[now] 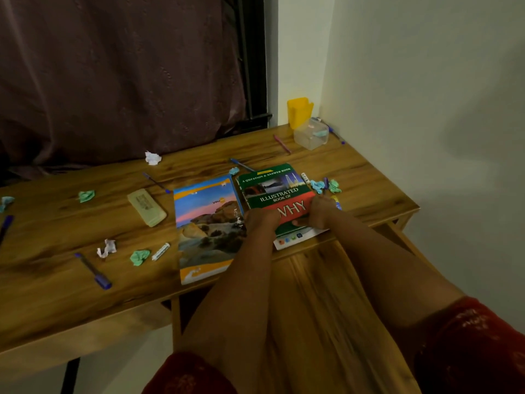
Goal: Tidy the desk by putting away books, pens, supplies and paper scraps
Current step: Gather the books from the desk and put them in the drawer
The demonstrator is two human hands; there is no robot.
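Observation:
A green and red book [272, 189] titled "Illustrated Book of Why" lies on the wooden desk [85, 220], on top of a white booklet [295, 239]. My left hand [260, 221] grips its near left edge and my right hand [319, 213] grips its near right edge. Beside it on the left lies a large landscape-cover notebook [204, 226]. Pens [93, 270] [156, 182] [281, 143] and crumpled paper scraps [139, 256] [86, 195] [152, 158] are scattered over the desk.
A yellow holder [299, 111] and a clear plastic box [311, 135] stand at the far right corner by the wall. A pale pencil case [146, 207] and a white tube [160, 251] lie left of the notebook. An open drawer [326, 294] extends under my forearms.

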